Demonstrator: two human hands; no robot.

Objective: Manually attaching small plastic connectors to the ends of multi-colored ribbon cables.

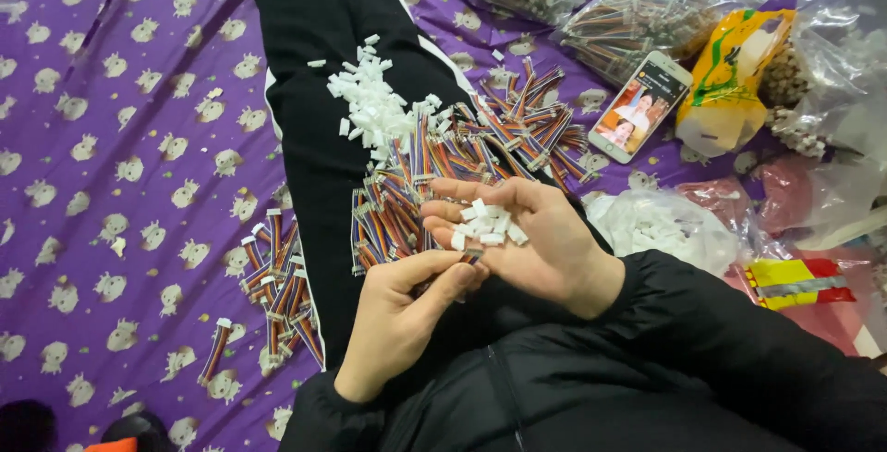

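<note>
Item 1. Your left hand (397, 318): fingers pinched shut on the end of a short multicoloured ribbon cable (469, 255), held just under the other palm.

Item 2. Your right hand (527, 230): cupped palm-up, loosely holding a small heap of white plastic connector housings (485, 223), directly above the pinch.

Item 3. Beyond the grip, on your black trouser leg (314, 91): a loose pile of white housings (374, 105) and a spread of bare cables (462, 152), apparently the stock left to fit.

Item 4. Left of the grip, on the purple patterned cloth (111, 138): a smaller cluster of cables with white ends (277, 290), seemingly finished pieces. Judged by the piles, more remains than is done.

Item 5. Right of and beyond the grip: a smartphone (640, 105), clear bags of cables (637, 18), a yellow bag (735, 78), a bag of white parts (665, 226).
</note>
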